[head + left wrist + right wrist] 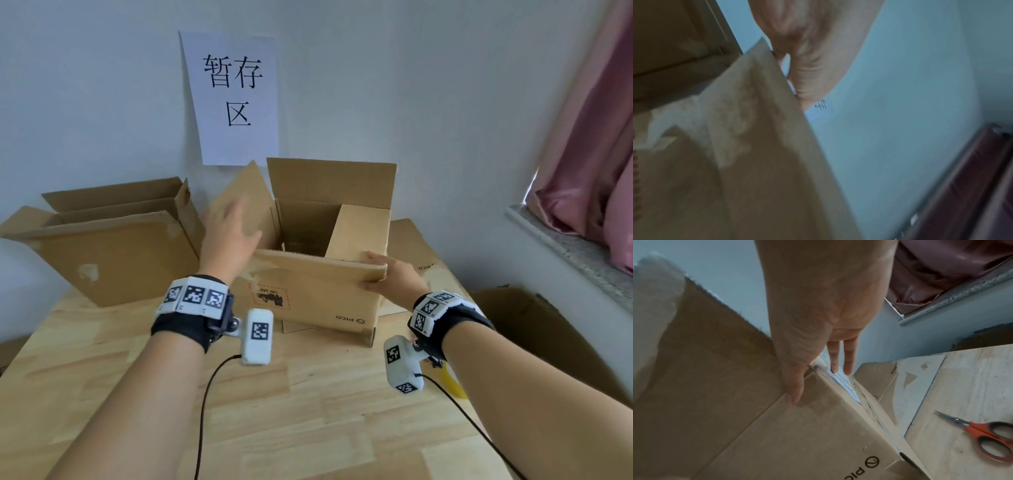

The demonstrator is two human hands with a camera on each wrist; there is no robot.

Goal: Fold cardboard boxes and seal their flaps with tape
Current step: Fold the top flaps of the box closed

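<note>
Bare wooden surface (308,394) nearest, right hand (394,274) gripping near flap (318,274) corner of open box (325,291) at centre, left hand (233,236) blurred, fingers spread against left flap (239,192), second box (113,240) left, wall behind.

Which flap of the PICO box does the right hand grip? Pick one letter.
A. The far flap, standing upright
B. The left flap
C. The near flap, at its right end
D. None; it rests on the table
C: the right hand pinches the right end of the near flap of the PICO box, thumb on top.
</note>
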